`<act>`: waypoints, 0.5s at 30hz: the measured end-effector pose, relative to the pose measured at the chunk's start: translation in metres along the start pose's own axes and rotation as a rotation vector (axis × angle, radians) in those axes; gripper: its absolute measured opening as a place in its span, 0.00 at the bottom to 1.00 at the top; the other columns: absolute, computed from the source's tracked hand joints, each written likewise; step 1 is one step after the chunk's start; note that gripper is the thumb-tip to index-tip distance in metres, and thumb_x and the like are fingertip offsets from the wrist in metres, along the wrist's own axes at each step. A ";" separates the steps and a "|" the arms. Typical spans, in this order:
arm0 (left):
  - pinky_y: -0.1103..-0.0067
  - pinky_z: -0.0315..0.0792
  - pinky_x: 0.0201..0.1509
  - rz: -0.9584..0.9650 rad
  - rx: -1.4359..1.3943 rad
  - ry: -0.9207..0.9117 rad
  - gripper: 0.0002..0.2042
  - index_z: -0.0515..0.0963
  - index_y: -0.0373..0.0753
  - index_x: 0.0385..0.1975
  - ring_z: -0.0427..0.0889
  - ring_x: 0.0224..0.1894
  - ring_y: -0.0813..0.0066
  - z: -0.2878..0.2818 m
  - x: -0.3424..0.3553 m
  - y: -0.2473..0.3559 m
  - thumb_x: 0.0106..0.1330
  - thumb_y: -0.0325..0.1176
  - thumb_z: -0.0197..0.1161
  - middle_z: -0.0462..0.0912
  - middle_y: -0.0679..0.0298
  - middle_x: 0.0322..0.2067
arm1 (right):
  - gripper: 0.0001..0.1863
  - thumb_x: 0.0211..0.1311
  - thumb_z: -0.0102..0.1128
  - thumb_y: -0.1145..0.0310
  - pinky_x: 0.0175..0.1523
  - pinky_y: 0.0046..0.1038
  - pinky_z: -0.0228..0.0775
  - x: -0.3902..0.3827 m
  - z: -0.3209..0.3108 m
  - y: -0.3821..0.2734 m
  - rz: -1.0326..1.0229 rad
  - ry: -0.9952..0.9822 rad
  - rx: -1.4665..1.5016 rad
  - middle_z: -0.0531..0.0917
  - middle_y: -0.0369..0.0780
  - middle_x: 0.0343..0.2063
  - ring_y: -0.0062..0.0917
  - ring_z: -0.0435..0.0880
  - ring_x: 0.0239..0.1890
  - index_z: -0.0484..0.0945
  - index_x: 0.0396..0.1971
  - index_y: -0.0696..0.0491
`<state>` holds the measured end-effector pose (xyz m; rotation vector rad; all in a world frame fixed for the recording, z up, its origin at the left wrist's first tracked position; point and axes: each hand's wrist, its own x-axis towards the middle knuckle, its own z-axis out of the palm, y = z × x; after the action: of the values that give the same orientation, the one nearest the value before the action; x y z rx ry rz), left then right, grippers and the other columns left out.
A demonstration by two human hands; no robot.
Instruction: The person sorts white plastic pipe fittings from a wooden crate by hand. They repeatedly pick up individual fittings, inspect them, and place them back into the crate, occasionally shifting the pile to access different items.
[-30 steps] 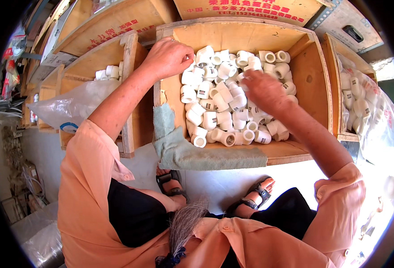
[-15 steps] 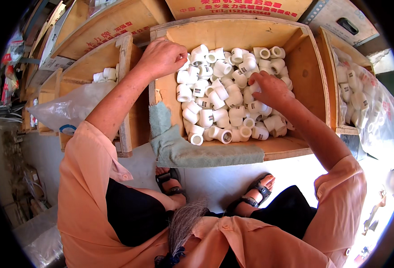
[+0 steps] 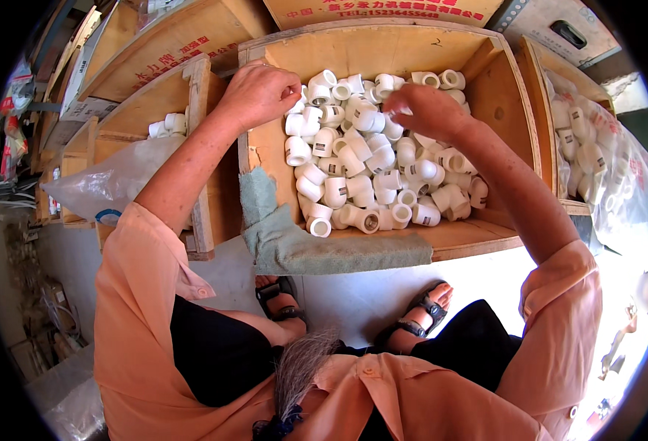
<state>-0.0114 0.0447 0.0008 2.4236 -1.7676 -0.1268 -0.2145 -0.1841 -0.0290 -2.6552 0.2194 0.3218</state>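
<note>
A wooden crate (image 3: 508, 110) fills the upper centre of the frame, with a grey cloth (image 3: 302, 242) draped over its near edge and a heap of white pipe fittings (image 3: 368, 162) inside. The left hand (image 3: 258, 92), at the crate's upper left corner, is curled shut beside the heap; whether it holds a fitting cannot be told. The right hand (image 3: 427, 110) hovers over the heap, fingers bent down and pinched together on the fittings.

The person wears a loose peach-orange shirt (image 3: 140, 323) with short, cuffed sleeves that end above the elbows, and a small button shows on the left cuff. Dark black trousers (image 3: 221, 353) cover the legs. Dark strapped sandals (image 3: 427, 312) are on both feet, at about six o'clock.
</note>
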 end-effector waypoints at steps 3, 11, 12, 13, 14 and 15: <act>0.70 0.71 0.49 -0.027 -0.004 -0.020 0.05 0.82 0.42 0.29 0.83 0.35 0.63 -0.002 -0.002 0.001 0.59 0.35 0.64 0.85 0.64 0.27 | 0.14 0.55 0.65 0.56 0.46 0.35 0.75 -0.014 0.017 0.014 0.012 -0.360 -0.100 0.86 0.38 0.30 0.34 0.84 0.39 0.83 0.38 0.47; 0.68 0.73 0.49 -0.034 -0.012 -0.014 0.06 0.83 0.42 0.27 0.81 0.38 0.60 -0.001 0.000 0.001 0.58 0.37 0.63 0.86 0.64 0.28 | 0.17 0.52 0.66 0.64 0.48 0.33 0.76 -0.040 0.021 0.031 -0.001 -0.251 0.029 0.85 0.41 0.36 0.34 0.85 0.41 0.81 0.42 0.51; 0.68 0.73 0.49 -0.030 -0.009 -0.008 0.06 0.82 0.42 0.27 0.81 0.38 0.60 -0.001 0.000 0.001 0.58 0.36 0.63 0.86 0.64 0.28 | 0.17 0.52 0.65 0.64 0.50 0.33 0.75 -0.036 0.016 0.034 0.044 -0.217 0.122 0.85 0.40 0.38 0.33 0.84 0.43 0.81 0.43 0.51; 0.68 0.73 0.49 -0.026 -0.010 -0.009 0.06 0.82 0.42 0.27 0.81 0.37 0.59 -0.001 0.000 0.002 0.58 0.36 0.63 0.86 0.64 0.27 | 0.18 0.52 0.65 0.64 0.52 0.33 0.75 -0.034 0.013 0.037 0.090 -0.183 0.215 0.85 0.39 0.41 0.33 0.84 0.46 0.80 0.44 0.50; 0.68 0.73 0.48 -0.022 -0.012 -0.010 0.06 0.82 0.42 0.27 0.81 0.36 0.59 -0.002 0.001 0.003 0.58 0.36 0.63 0.85 0.64 0.27 | 0.16 0.55 0.62 0.66 0.53 0.33 0.75 -0.036 0.007 0.042 0.091 -0.089 0.158 0.85 0.40 0.40 0.34 0.84 0.45 0.80 0.45 0.50; 0.68 0.73 0.48 -0.019 -0.011 -0.011 0.06 0.82 0.42 0.26 0.81 0.36 0.59 -0.002 0.000 0.003 0.57 0.36 0.63 0.85 0.64 0.27 | 0.16 0.56 0.62 0.66 0.54 0.33 0.75 -0.036 -0.001 0.041 0.111 -0.019 0.129 0.85 0.40 0.41 0.35 0.84 0.46 0.80 0.46 0.49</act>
<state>-0.0134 0.0437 0.0030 2.4372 -1.7446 -0.1521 -0.2578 -0.2175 -0.0357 -2.5171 0.3701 0.3567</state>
